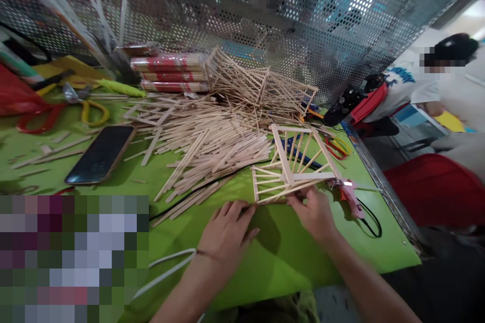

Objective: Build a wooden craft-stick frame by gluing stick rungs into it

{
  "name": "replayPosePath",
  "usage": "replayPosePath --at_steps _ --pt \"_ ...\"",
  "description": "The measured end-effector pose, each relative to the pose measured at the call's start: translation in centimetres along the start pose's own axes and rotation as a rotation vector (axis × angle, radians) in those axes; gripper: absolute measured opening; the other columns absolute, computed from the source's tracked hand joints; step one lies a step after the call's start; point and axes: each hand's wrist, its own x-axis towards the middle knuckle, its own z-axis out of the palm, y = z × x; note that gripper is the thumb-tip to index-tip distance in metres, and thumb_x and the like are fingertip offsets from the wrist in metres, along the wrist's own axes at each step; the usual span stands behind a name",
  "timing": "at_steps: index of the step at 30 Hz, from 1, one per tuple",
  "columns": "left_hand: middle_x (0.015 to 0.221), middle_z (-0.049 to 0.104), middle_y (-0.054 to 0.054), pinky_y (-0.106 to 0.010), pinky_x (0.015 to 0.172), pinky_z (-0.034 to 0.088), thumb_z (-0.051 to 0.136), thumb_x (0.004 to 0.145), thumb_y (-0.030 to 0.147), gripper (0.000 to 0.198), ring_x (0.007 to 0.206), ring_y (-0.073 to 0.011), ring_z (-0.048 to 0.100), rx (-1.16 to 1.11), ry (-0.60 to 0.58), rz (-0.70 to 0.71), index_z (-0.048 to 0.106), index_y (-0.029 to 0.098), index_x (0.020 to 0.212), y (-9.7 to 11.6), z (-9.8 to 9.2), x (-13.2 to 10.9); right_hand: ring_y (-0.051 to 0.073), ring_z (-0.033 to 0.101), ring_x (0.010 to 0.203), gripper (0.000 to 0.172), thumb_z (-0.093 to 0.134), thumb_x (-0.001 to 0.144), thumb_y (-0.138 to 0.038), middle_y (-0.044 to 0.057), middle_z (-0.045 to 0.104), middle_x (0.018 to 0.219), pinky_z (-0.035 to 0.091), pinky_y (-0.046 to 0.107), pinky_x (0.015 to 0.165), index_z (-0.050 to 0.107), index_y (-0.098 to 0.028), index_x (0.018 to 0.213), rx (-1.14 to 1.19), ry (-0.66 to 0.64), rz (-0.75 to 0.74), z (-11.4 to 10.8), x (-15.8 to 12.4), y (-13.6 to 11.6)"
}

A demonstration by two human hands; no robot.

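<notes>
Stick frame, centre right, is pinched by the right hand, likely for steadiness; whether the left hand grips, I can't tell.

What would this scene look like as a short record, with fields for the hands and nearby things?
Main thing: wooden stick frame
Left hand: by the frame's near left corner; contact unclear
Right hand: at the frame's near edge; grip partly hidden
Right of frame: pink glue gun
Beyond left hand: pile of loose sticks
Further left: dark-screened phone
Surface: green tabletop
</notes>
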Motion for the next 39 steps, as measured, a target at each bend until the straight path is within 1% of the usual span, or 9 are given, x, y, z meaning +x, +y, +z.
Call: replayPosePath --at_steps 7,11,14,16,21,25,28,33,39 --pt "0.127 0.066 -0.012 -0.049 0.094 0.054 0.056 0.095 0.022 0.044 0.113 -0.0301 0.061 -0.003 -0.021 -0.003 0.059 0.020 0.139 -0.2 -0.3 0.1 0.019 0.070 0.067 0.016 0.066 0.087 -0.033 0.002 0.075 0.077 0.054 0.028 0.064 0.061 -0.021 0.096 0.051 0.178 -0.049 -1.1 -0.9 1.3" --pt "0.125 0.066 -0.012 -0.048 0.093 0.054 0.055 0.094 0.018 0.047 0.111 -0.0298 0.061 0.005 0.002 0.008 0.058 0.021 0.141 -0.4 -0.2 -0.1 0.018 0.066 0.071 0.026 0.064 0.091 -0.039 0.005 0.074 0.090 0.054 0.031 0.069 0.065 -0.021 0.109 -0.059 0.408 -0.001 -4.0 -2.3 4.9" --pt "0.124 0.067 -0.011 -0.047 0.092 0.054 0.055 0.092 0.016 0.047 0.111 -0.0294 0.061 0.006 0.024 0.018 0.060 0.023 0.138 -0.5 0.0 -0.2 0.022 0.066 0.089 0.031 0.061 0.092 -0.045 0.010 0.070 0.104 0.052 0.039 0.084 0.067 -0.019 0.108 -0.275 0.512 0.036 -6.8 -3.7 8.1" --pt "0.123 0.067 -0.010 -0.045 0.091 0.054 0.056 0.092 0.015 0.046 0.110 -0.0286 0.061 0.007 0.053 0.019 0.060 0.024 0.137 -0.5 0.2 -0.2 0.025 0.064 0.093 0.037 0.063 0.088 -0.051 0.011 0.068 0.103 0.051 0.043 0.087 0.068 -0.019 0.106 -0.383 0.469 0.089 -8.2 -4.5 9.9" --pt "0.121 0.067 -0.011 -0.044 0.089 0.054 0.056 0.093 0.017 0.044 0.107 -0.0283 0.062 0.021 0.088 0.023 0.061 0.023 0.136 -0.6 0.4 -0.1 0.023 0.065 0.076 0.053 0.071 0.076 -0.056 0.008 0.072 0.095 0.050 0.036 0.069 0.066 -0.016 0.111 -0.276 0.253 0.331 -9.3 -4.7 13.4" --pt "0.122 0.067 -0.011 -0.046 0.089 0.053 0.053 0.095 0.018 0.041 0.107 -0.0288 0.061 0.027 0.073 0.032 0.062 0.022 0.135 -0.6 0.2 0.0 0.017 0.060 0.062 0.041 0.073 0.072 -0.044 0.001 0.070 0.075 0.044 0.029 0.058 0.069 -0.015 0.101 -0.109 0.197 0.375 -9.8 -3.7 14.6" --pt "0.123 0.066 -0.012 -0.046 0.091 0.053 0.051 0.096 0.020 0.040 0.109 -0.0286 0.060 0.010 0.069 0.029 0.061 0.020 0.135 -0.5 0.1 0.1 0.015 0.054 0.055 0.033 0.072 0.068 -0.039 -0.002 0.064 0.065 0.039 0.027 0.053 0.071 -0.016 0.092 0.087 0.184 0.409 -10.6 -3.5 14.1" --pt "0.121 0.065 -0.010 -0.045 0.095 0.051 0.052 0.095 0.019 0.039 0.110 -0.0273 0.058 -0.014 0.066 0.022 0.061 0.022 0.133 -0.3 -0.1 0.2 0.017 0.056 0.059 0.032 0.079 0.054 -0.024 0.003 0.063 0.072 0.038 0.031 0.052 0.068 -0.025 0.084 0.504 0.460 0.483 -11.5 -4.8 11.0" --pt "0.119 0.064 -0.011 -0.046 0.097 0.051 0.054 0.096 0.025 0.038 0.112 -0.0285 0.056 -0.027 0.044 0.008 0.061 0.021 0.133 -0.1 -0.5 0.2 0.017 0.043 0.051 0.020 0.065 0.066 -0.037 0.007 0.052 0.066 0.027 0.037 0.046 0.067 -0.024 0.081 0.686 0.126 0.439 -11.2 -6.1 9.2"
